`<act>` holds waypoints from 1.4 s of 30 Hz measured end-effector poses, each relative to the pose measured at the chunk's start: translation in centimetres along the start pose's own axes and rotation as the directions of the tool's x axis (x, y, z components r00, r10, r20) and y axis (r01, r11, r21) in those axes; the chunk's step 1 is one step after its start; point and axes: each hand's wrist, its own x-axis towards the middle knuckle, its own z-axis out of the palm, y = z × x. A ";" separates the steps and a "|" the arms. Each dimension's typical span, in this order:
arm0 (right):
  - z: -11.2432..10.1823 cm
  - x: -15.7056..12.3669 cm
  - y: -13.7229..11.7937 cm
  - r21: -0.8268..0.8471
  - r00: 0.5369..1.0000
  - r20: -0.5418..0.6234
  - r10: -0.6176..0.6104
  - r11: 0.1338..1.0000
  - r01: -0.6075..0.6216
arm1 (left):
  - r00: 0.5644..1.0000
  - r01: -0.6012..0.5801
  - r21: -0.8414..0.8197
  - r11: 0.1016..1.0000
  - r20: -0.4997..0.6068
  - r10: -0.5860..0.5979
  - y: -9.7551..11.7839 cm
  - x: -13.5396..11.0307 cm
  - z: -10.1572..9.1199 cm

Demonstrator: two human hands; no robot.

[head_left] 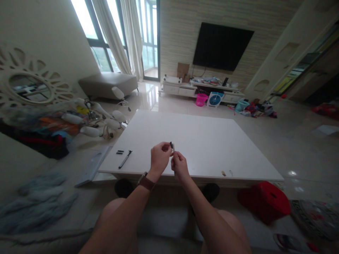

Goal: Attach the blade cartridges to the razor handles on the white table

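Observation:
A slim pale-handled tool with a dark head (pixel 173 146) stands upright between my two hands above the near part of the white table. My right hand (pixel 180 166) is closed around its lower part. With its fingertips, my left hand (pixel 160 156) pinches at the dark head from the left side; a brown-strapped watch is on that wrist. What kind of tool it is, I cannot make out. To the left on the tabletop lies a razor (pixel 125 159) with a dark and silver handle. Two small dark bars (pixel 120 152) rest beside it.
The white table (pixel 201 141) stretches out ahead of me. Small scraps (pixel 224 173) lie near its front right edge. A red stool (pixel 267 203) stands at the right, a lamp with several white shades (pixel 112 123) at the left. Beyond are a pink basket (pixel 201 100) and a TV cabinet (pixel 185 91).

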 end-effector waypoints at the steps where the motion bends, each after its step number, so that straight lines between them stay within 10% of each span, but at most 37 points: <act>1: 0.0 0.0 0.0 -0.003 1.000 0.004 -0.002 1.000 0.002 | 1.000 0.003 -0.010 1.000 -0.006 -0.003 0.0 0.0 0.0; 26: -0.6 0.0 -2.8 -0.275 0.982 -0.062 -0.177 0.949 0.154 | 0.976 0.219 -0.487 0.845 0.110 -0.189 -1.1 0.8 0.6; 42: -1.0 0.0 -3.1 -0.411 0.974 -0.041 -0.221 0.893 0.185 | 0.980 0.199 -0.472 0.859 0.111 -0.166 -1.2 0.8 0.6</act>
